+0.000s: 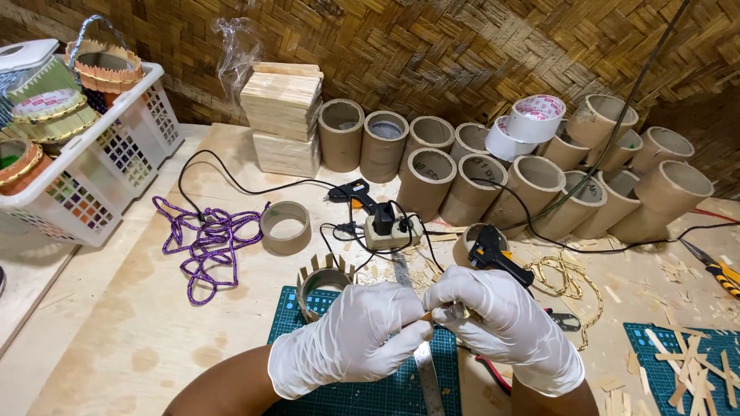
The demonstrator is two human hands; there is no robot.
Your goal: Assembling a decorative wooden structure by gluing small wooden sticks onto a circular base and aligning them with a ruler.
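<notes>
White gloves: both hands are wearing thin white gloves and are meeting low in the middle of the view, above a green cutting mat [362,397].
Left hand [351,339]: its grip is closing narrowly, fingertips pinching one end of a small wooden stick piece [426,316].
Right hand [505,327]: its grip is curling tight around the other end of that stick piece, together with a small metal tool that is mostly hidden; what kind of tool I cannot tell.
Stick piece: it is being held in the air between the two hands, just over a steel ruler [425,370] lying on the mat.
Cardboard ring with sticks [324,283]: it is standing on the mat's far left corner, near the left hand, with wooden slats rising along its rim.
Plain cardboard ring [286,227]: it is sitting on the plywood surface [139,331], beside a purple cord [206,243].
Glue guns: a black one [351,192] is lying beyond a power strip [389,229]; a black and orange one [493,254] is resting in a short tube just beyond the right hand.
Behind: cardboard tubes [532,189] are lining up against the woven wall, with a stack of wooden sticks [282,100] at their left and a white basket [92,166] far left.
</notes>
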